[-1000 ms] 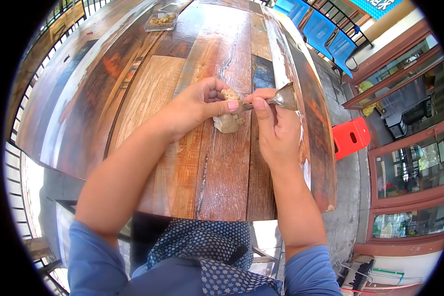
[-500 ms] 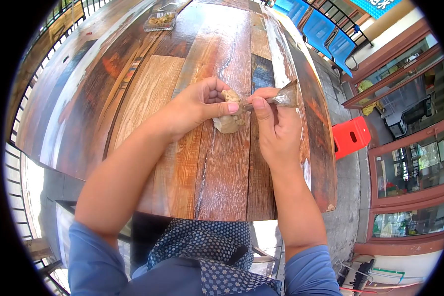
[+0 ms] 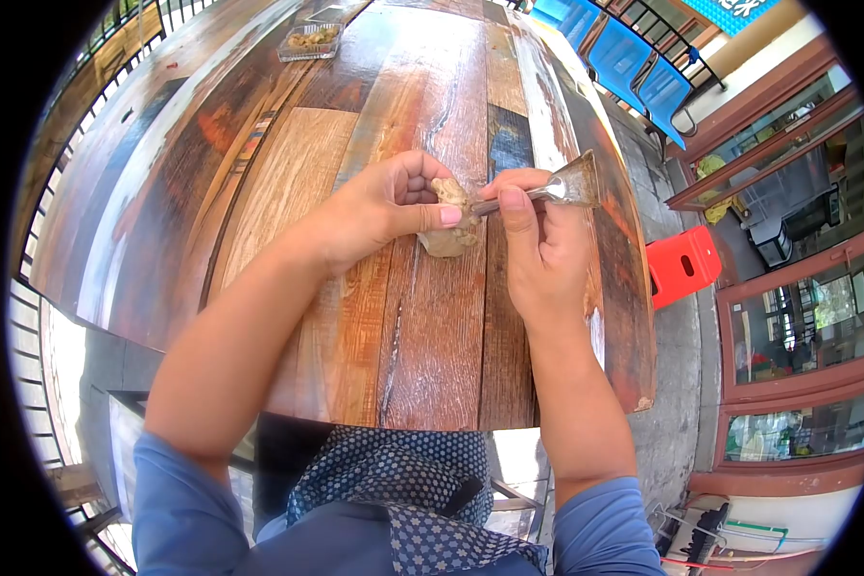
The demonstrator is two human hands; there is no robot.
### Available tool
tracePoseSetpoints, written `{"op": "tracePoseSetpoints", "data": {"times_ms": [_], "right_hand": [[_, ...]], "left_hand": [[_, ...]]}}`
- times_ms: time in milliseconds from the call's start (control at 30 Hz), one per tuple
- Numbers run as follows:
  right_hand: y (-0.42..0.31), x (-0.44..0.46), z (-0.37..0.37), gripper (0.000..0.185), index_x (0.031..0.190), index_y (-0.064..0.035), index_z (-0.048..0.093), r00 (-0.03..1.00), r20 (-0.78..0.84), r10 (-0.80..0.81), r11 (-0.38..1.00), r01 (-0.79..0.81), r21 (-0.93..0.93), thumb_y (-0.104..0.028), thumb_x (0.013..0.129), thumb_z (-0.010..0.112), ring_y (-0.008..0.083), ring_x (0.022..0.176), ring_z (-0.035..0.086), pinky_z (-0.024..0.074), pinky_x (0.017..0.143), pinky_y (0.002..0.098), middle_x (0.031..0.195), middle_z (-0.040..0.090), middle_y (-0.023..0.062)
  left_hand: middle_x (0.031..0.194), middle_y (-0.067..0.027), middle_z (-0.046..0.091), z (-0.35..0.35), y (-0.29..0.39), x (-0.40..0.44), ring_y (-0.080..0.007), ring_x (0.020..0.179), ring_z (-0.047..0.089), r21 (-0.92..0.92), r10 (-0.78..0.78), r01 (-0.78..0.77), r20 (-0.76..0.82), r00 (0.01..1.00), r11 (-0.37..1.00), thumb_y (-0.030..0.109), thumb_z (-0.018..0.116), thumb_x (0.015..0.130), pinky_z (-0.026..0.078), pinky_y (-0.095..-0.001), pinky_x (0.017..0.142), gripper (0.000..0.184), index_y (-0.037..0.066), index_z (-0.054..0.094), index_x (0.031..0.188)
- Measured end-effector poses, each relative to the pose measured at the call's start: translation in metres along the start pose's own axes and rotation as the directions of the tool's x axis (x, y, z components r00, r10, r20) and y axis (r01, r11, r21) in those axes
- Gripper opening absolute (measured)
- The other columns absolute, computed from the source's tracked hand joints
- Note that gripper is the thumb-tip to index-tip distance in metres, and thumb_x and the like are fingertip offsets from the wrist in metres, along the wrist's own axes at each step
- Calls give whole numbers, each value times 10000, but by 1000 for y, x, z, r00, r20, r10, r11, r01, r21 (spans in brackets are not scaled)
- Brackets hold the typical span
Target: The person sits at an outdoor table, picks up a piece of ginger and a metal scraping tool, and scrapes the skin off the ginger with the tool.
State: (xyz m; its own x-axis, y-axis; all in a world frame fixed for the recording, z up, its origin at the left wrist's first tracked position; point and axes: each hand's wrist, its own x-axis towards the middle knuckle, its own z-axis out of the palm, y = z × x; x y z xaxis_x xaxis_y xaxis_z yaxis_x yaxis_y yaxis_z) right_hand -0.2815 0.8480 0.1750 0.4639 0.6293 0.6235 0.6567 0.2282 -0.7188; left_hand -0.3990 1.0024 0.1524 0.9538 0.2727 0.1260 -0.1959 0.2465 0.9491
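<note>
Above the middle of the table, my left hand (image 3: 400, 199) is closed around a tan, clay-like lump (image 3: 448, 240), its thumb pressed on the front. The lump has an uneven, modelled top and a smoother, paler lower part. My right hand (image 3: 542, 226) pinches a slim brush-like tool (image 3: 573, 182) between thumb and fingers. Its flared brown and silvery end points up to the right, away from the lump. The narrow handle end meets the lump's right side, close to my left thumb. My fingers hide the back of the lump.
The wood-patterned table (image 3: 432, 355) spreads under both hands. A clear plastic box (image 3: 310, 42) with yellowish pieces inside stands at the far left. Beyond the right edge are a red stool (image 3: 684, 267) and blue chairs (image 3: 619, 53). A railing runs along the left.
The tool has shifted slightly right and turned, so its flared end shows broader and more of its handle is visible beside the lump. My left hand stays in place.
</note>
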Motion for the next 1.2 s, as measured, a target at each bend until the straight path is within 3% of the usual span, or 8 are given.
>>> {"op": "tracePoseSetpoints", "data": {"times_ms": [367, 433, 533, 733, 800, 1200], "right_hand": [[0, 1, 1, 197, 981, -18, 616, 1000, -1, 30, 999, -30, 20, -215, 976, 607, 125, 732, 585, 471, 677, 268, 809, 640, 55], [1, 1, 0, 200, 981, -17, 615, 999, -15, 45, 999, -45, 7, -217, 976, 608, 123, 731, 585, 471, 676, 266, 809, 640, 55], [0, 1, 0, 196, 983, -16, 614, 999, -21, 29, 998, -28, 56, -212, 973, 613, 117, 726, 583, 469, 672, 263, 807, 638, 55], [-1, 0, 1, 180, 983, -20, 616, 999, -29, 27, 1000, -27, -2, -201, 975, 609, 109, 721, 578, 465, 664, 253, 809, 634, 46], [-4, 2, 2, 183, 987, -19, 614, 1000, -9, 0, 994, 1, 106, -201, 979, 601, 114, 727, 582, 469, 667, 254, 812, 639, 50], [-2, 1, -1, 205, 987, -16, 610, 998, 62, 12, 999, -15, 47, -220, 984, 593, 132, 748, 600, 480, 682, 268, 829, 651, 61]], "left_hand": [[1032, -69, 633, -1, -2, 1, -159, 989, 603, -28, 4, -4, 2, 1000, 1000, 113, 738, 860, 488, -295, 881, 353, 18, 527, 1127], [1021, -21, 617, 0, 1, 1, -117, 996, 577, -20, -29, 29, 13, 999, 999, 71, 701, 879, 458, -275, 896, 284, 60, 518, 1096], [1020, -21, 617, 0, 0, 1, -116, 997, 575, -14, -28, 28, 17, 999, 1000, 75, 704, 878, 457, -275, 896, 286, 59, 518, 1095], [1012, -16, 616, -1, 0, 2, -113, 990, 574, 2, -34, 34, 6, 999, 999, 86, 713, 874, 457, -272, 895, 291, 60, 520, 1090], [1011, -15, 615, -1, 0, 2, -113, 987, 574, -1, -31, 31, 8, 999, 1000, 86, 714, 874, 457, -273, 895, 290, 60, 521, 1090], [1011, -17, 620, -3, -3, 3, -112, 984, 580, -13, -23, 23, 8, 1000, 1000, 87, 711, 878, 464, -277, 896, 283, 60, 523, 1088]]}}
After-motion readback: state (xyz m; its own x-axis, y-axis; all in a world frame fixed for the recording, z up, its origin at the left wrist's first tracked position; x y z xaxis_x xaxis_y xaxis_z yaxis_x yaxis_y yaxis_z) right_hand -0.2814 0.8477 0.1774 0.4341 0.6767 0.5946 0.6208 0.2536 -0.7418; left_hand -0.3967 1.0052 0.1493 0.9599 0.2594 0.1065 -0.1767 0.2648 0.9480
